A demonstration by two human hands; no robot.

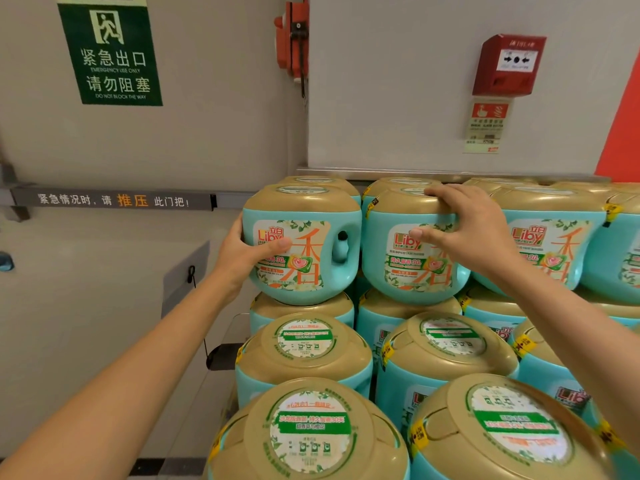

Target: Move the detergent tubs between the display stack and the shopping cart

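Two glossy rounded tubs (322,258), left hand (242,254) and right hand (474,230) fingers gripping one each.

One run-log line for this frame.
left hand: grips end teal plastic tub with tan lid | right hand: grips neighbouring teal tub | both atop display stack

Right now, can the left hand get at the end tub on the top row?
Likely yes: the left hand already grips the end tub by its outer side; no other tub stands there.
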